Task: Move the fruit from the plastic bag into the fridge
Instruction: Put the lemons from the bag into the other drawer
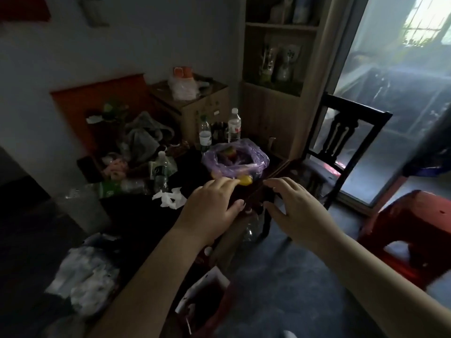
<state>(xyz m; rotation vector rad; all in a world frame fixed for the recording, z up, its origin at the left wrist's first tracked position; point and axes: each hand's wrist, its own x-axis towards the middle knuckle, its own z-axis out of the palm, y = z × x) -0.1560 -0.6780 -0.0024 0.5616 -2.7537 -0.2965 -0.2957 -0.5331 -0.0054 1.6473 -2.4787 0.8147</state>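
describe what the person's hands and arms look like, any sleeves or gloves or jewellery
Both hands are bare: the left hand and the right hand wear no gloves, and no rings, watch or bracelet show. The forearms are bare too, with no sleeve in view up to the picture's lower edge. The fingernails look short and unpainted, though the dim light makes that hard to confirm.
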